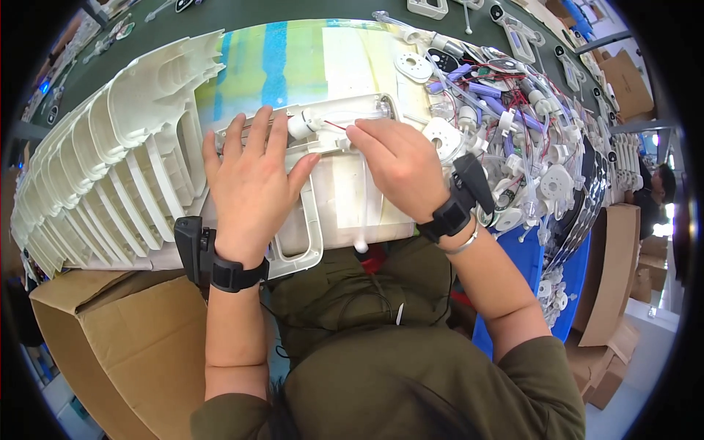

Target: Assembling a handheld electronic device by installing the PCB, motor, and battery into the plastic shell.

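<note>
**Pressing parts into a white housing**

Lying flat, fingers spread, the left hand holds down the white plastic housing at the table edge. The right hand pinches a small white fitting with a red wire. Beside it, a blue bin overflows with tubed white pump parts.

A dark green worktable is seen beyond the hands, with cardboard boxes stacked below on a pale floor.

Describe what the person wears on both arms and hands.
Both hands are bare. The left hand has a black wrist strap carrying a black boxy device; the right hand has the same, plus a thin silver bracelet. Olive-green sleeves are pushed up past the forearms.
</note>
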`<state>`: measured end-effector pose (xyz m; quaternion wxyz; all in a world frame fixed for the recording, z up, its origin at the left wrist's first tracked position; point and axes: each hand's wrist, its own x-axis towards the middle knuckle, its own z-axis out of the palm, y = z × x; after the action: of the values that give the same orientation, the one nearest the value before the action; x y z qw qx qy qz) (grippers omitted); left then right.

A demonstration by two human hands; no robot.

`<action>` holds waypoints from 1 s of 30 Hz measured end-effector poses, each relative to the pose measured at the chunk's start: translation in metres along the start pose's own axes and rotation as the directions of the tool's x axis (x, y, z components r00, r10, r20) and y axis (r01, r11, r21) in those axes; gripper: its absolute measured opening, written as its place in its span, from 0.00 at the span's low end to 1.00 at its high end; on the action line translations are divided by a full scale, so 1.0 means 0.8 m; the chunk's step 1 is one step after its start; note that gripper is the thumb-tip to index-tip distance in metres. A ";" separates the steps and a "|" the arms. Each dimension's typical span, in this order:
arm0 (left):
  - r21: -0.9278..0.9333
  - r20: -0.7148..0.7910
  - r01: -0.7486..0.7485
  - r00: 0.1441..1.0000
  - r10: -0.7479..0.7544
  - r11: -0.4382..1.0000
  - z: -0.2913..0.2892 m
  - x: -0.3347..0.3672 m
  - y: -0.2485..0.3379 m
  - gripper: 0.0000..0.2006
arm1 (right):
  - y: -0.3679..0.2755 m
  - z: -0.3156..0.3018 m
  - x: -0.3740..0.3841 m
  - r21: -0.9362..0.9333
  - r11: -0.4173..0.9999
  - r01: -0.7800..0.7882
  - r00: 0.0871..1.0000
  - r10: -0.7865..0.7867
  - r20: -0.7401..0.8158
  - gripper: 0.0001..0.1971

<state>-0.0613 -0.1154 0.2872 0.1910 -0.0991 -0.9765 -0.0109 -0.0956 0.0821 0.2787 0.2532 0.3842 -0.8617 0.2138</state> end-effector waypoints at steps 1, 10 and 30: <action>0.000 -0.012 -0.007 1.000 0.007 1.000 0.000 0.000 0.000 0.25 | -0.006 0.004 -0.004 -0.068 0.998 -0.004 0.998 -0.001 -0.070 0.12; -0.004 -0.026 0.003 1.000 -0.003 1.000 0.002 -0.001 0.001 0.25 | -0.030 0.019 -0.024 -0.283 0.959 -0.024 0.998 0.005 -0.068 0.15; -0.140 0.060 0.125 0.991 -0.117 0.982 -0.008 0.007 -0.021 0.12 | -0.009 0.019 0.061 0.464 0.867 -0.181 0.972 0.087 0.217 0.17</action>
<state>-0.0676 -0.1310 0.2956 0.1570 -0.0533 -0.9820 -0.0902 -0.1225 0.0423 0.2978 0.0517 0.3926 -0.8263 0.4005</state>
